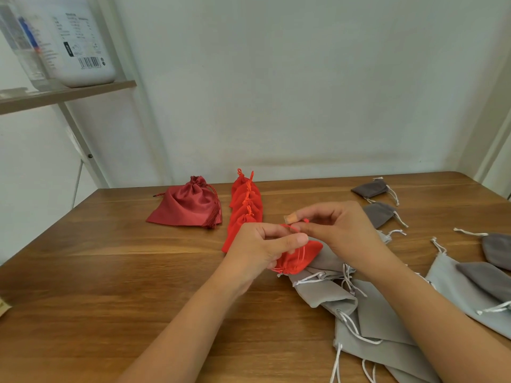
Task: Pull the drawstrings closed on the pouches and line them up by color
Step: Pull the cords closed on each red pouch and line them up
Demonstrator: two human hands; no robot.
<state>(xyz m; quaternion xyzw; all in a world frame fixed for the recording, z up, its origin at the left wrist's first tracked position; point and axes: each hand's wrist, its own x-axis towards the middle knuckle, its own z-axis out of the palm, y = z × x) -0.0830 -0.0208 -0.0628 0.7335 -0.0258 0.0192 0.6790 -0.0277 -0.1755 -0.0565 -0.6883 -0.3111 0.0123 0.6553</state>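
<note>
A small bright red pouch (pixel 300 258) hangs just above the wooden table (pixel 110 272) at its middle. My left hand (pixel 265 247) grips its gathered neck. My right hand (pixel 337 228) pinches its red drawstring (pixel 290 226) between thumb and forefinger, the cord pulled taut between both hands. Behind them, a row of several closed bright red pouches (pixel 244 208) runs toward the wall. A larger dark red satin pouch (pixel 188 205) with a tassel lies left of that row.
Light grey pouches (pixel 367 322) with white cords lie in a loose heap under my right forearm. Dark grey pouches (pixel 372 187) sit at the back right and right edge. A shelf with a white jug (pixel 80 42) stands at upper left.
</note>
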